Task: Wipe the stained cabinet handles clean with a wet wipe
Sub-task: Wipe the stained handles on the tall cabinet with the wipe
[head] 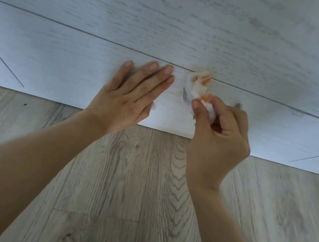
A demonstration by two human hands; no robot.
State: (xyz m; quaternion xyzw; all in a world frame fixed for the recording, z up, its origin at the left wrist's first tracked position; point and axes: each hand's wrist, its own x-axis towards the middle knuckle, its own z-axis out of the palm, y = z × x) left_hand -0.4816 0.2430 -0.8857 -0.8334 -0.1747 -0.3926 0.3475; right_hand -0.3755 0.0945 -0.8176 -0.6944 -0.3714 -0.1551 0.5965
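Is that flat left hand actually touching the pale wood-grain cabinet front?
Touching. The head view shows the left hand laid flat, fingers straight, against the pale wood-grain cabinet front, with no gap visible beneath the fingertips.

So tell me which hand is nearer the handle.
Right. The right hand holds the wipe against the handle; the left hand lies flat on the cabinet beside it.

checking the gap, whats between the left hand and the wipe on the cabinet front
Only bare cabinet front, in the head view, separates the left hand from the stained wipe.
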